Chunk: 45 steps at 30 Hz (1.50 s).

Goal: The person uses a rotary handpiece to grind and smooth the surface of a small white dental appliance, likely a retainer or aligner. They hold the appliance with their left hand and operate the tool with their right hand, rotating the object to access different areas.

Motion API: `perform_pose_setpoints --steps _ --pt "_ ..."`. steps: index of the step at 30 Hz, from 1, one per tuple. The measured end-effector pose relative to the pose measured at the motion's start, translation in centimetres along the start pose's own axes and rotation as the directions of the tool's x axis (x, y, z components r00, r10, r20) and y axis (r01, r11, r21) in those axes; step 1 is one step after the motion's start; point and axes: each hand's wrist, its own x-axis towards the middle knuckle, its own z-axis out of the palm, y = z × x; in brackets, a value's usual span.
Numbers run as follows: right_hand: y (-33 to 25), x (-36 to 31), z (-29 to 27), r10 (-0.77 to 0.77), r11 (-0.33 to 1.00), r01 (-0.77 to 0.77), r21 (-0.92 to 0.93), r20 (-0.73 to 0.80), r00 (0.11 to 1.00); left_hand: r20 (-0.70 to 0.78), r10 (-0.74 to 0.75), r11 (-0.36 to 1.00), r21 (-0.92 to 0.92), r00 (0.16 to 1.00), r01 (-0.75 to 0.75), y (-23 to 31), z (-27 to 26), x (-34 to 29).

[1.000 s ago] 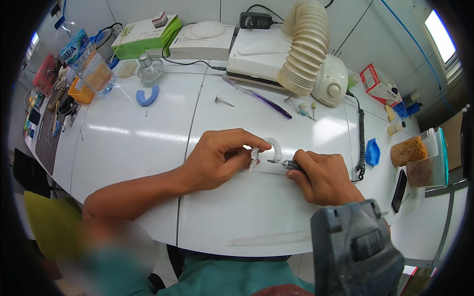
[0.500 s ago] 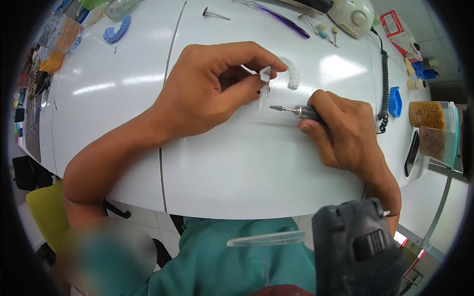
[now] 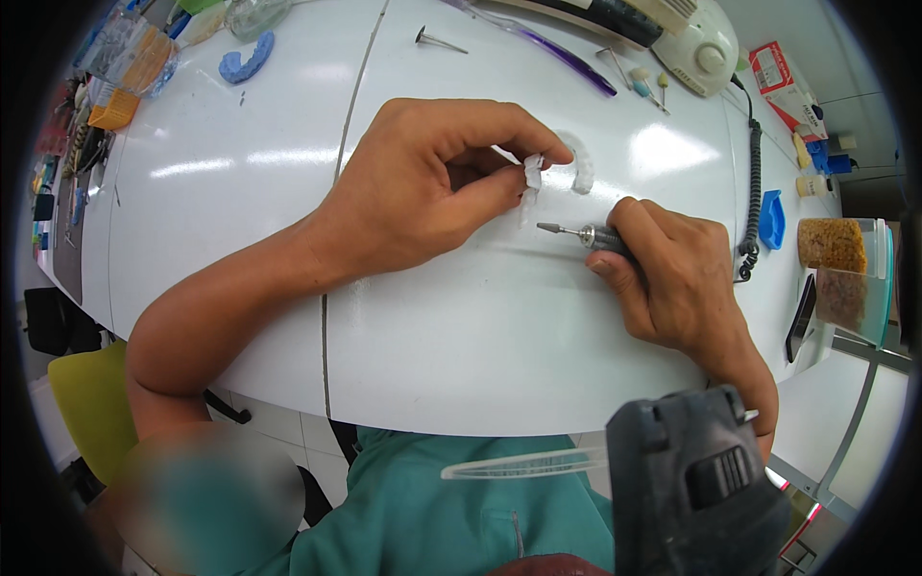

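Observation:
My left hand [image 3: 423,187] pinches a small translucent whitish piece, like a dental aligner [image 3: 533,173], between thumb and fingertips above the white table. Part of it is hidden by the fingers. A rotary handpiece [image 3: 603,238] is gripped in my right hand [image 3: 677,274], its grey tapered bur [image 3: 551,228] pointing left. A small gap separates the bur tip from the piece; they do not touch. Just beyond my left fingertips lies a curved clear arch-shaped tray [image 3: 583,175] on the table.
Along the far side lie a mounted disc bur [image 3: 442,40], a purple-handled toothbrush [image 3: 567,65] and several small burs [image 3: 642,81]. A white control unit [image 3: 706,48] has a coiled cord [image 3: 752,182] running down the right. Blue impression material [image 3: 247,60] sits far left, a blue tray [image 3: 771,221] right.
The whole view has shifted, so the table and hands appear lower and further right. The piece in my left hand is turned slightly. Both hands keep their holds.

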Motion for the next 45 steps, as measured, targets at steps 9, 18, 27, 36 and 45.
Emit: perform_pose_setpoints --steps 9,18,27,36,45 --pt "-0.18 -0.16 -0.06 0.013 1.0 -0.013 -0.02 0.005 1.0 0.006 0.011 1.0 0.012 1.0 -0.011 -0.16 0.04 0.0" --pt "-0.95 -0.7 -0.27 0.18 0.981 -0.178 -0.083 0.022 0.983 0.0 0.074 0.997 0.034 0.997 -0.074 -0.34 -0.01 0.08" --pt "-0.7 -0.68 -0.38 0.185 0.982 -0.184 -0.047 0.022 0.982 -0.036 0.011 1.0 -0.012 0.999 -0.011 -0.1 0.24 -0.24" --pt "-0.56 -0.28 -0.43 0.162 0.986 -0.16 -0.042 0.043 0.986 -0.038 0.056 0.998 0.024 0.998 -0.055 -0.28 0.32 -0.2" --pt "-0.68 -0.12 -0.51 0.151 0.987 -0.148 -0.062 0.046 0.987 -0.047 0.081 0.995 0.054 0.996 -0.079 -0.17 0.48 -0.31"
